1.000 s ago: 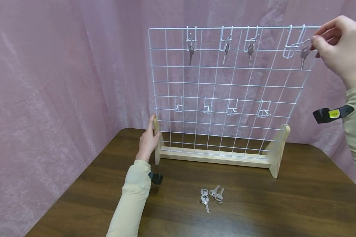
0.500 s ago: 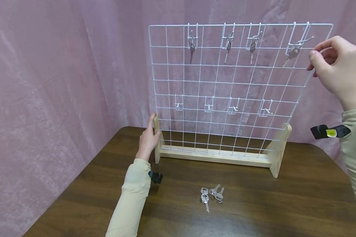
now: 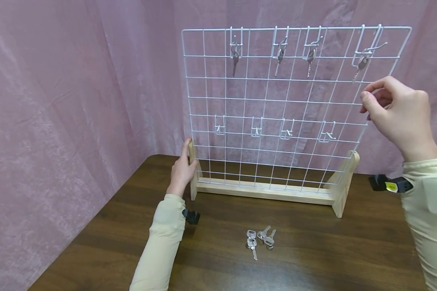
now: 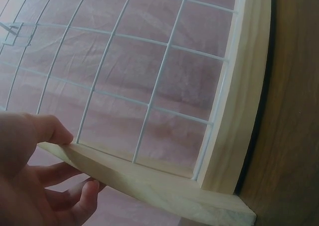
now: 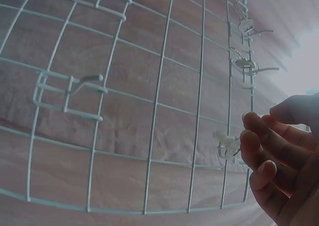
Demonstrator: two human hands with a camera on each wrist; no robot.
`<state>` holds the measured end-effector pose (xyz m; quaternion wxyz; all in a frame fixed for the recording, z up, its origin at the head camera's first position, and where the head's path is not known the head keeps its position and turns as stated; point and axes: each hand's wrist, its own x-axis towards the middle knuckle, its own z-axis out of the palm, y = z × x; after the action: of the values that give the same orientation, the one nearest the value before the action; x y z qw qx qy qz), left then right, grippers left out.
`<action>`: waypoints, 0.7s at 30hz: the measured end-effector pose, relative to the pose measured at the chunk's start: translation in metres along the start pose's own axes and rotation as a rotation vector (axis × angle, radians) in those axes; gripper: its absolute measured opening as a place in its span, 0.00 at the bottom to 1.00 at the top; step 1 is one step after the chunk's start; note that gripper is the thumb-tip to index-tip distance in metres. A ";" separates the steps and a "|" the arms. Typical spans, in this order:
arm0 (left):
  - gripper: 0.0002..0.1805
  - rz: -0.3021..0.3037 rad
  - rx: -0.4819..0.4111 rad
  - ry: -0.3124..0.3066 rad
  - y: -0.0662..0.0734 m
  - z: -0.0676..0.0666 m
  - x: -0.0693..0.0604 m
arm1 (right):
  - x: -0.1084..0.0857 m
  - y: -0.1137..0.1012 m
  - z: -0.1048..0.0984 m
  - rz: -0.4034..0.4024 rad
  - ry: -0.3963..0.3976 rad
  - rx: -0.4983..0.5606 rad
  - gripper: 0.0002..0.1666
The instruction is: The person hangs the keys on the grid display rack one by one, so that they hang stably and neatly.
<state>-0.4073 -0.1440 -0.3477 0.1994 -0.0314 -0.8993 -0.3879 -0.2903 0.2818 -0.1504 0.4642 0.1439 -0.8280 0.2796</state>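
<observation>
Silver key (image 3: 363, 62) hanging on a white wire hook (image 3: 379, 47)

Brown table (image 3: 313, 258) spreads below both hands' fingers. Rising between them, a white wire grid panel (image 3: 265, 99) stands in a wooden stand (image 3: 266, 192), its left end clamped between the left hand's (image 3: 182, 174) thumb and fingers. The right hand's (image 3: 400, 117) fingers curl loosely, thumb near forefinger; silver key hangs above-left of these fingertips, loose keys (image 3: 252, 243) lie below-left.

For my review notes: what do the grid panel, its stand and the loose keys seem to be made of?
Grid panel: probably metal wire, painted or plastic-coated; its thin, straight rods are evenly white.
Stand: pale wood with a fairly matte, unpainted look; grain streaks show in the left wrist view.
Loose keys: likely metal, silvery and shiny; the exact metal can't be told.
</observation>
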 end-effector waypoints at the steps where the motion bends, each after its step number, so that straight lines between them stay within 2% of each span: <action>1: 0.38 -0.001 0.001 0.000 0.000 0.000 0.000 | -0.002 0.000 0.001 0.001 -0.001 0.000 0.17; 8: 0.39 -0.001 -0.007 -0.003 0.000 -0.001 0.000 | -0.018 -0.001 0.009 -0.014 0.008 0.021 0.17; 13: 0.39 0.000 -0.005 -0.004 0.000 -0.001 -0.001 | -0.032 0.000 0.019 -0.021 -0.005 0.045 0.05; 21: 0.39 -0.005 -0.002 -0.012 0.001 -0.001 -0.001 | -0.056 0.008 0.035 -0.035 -0.060 0.007 0.06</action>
<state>-0.4055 -0.1436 -0.3466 0.1930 -0.0320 -0.9001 -0.3892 -0.2884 0.2663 -0.2151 0.4434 0.1685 -0.8380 0.2699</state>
